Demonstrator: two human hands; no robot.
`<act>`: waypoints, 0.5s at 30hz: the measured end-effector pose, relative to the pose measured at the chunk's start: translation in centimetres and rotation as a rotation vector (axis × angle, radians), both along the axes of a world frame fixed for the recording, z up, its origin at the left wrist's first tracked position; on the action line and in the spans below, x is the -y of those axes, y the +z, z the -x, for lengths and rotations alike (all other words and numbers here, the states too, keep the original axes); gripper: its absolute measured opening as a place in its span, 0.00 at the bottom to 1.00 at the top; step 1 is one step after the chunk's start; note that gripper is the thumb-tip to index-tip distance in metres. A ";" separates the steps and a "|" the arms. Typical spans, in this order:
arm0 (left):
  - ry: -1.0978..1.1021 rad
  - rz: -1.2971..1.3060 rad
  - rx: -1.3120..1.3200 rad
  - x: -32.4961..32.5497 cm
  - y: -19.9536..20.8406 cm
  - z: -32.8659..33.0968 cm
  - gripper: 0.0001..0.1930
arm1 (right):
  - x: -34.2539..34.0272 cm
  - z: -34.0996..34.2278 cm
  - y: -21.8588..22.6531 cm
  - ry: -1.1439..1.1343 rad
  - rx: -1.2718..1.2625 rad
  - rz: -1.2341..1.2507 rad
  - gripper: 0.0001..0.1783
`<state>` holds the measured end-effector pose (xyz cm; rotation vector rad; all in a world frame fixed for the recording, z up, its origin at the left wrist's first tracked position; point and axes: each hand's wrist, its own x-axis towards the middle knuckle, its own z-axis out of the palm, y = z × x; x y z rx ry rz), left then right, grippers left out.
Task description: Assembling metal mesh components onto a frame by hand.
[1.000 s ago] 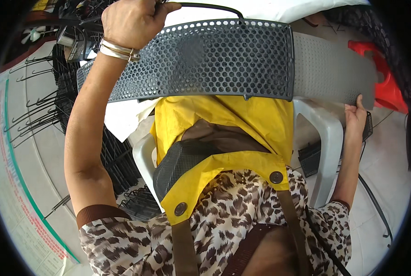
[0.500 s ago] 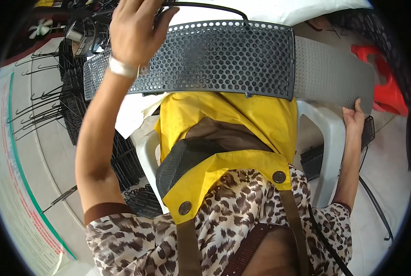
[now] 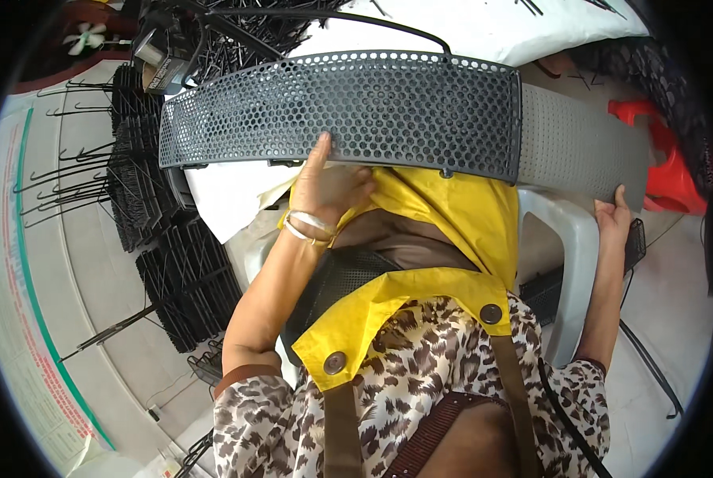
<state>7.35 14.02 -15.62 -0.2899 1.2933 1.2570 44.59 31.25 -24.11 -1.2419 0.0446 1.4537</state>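
1. The black perforated panel (image 3: 356, 107) stretches crosswise in front of the person, and the yellow apron (image 3: 452, 199) shows directly below its lower edge.
2. At the panel's lower edge, left of its middle, the left hand (image 3: 332, 190) is spread: thumb up over the rim, blurred fingers pointing rightward below it. Whether it touches the panel I cannot tell.
3. Beyond the panel's right edge extends a grey sheet (image 3: 579, 135); the right hand (image 3: 614, 217) pinches its lower far corner, forearm nearly upright.
4. Below the panel's right end, the chair arm (image 3: 567, 239) stands close beside that forearm; a red stool (image 3: 671, 179) sits farther right.
5. Below the panel's left end, room opens between the left forearm and the stacked black racks (image 3: 185, 287).
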 end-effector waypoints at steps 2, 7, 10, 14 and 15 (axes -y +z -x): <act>0.051 -0.001 -0.056 -0.4 0.0 -0.3 0.31 | 0.4 -0.2 -0.4 0.045 0.055 0.046 0.14; 0.200 0.018 -0.102 -0.5 -0.2 -0.4 0.34 | 0.9 -2.3 -3.7 0.237 0.268 0.265 0.21; 0.142 -0.013 -0.136 -0.4 0.1 0.0 0.34 | 0.7 -3.6 -4.8 0.339 -0.005 0.181 0.27; 0.136 -0.061 -0.221 0.0 0.5 0.4 0.33 | 0.7 -1.5 -2.7 0.160 0.037 0.230 0.22; 0.100 -0.052 -0.208 0.3 0.4 0.7 0.33 | 0.6 -1.3 -2.4 0.114 0.048 0.240 0.21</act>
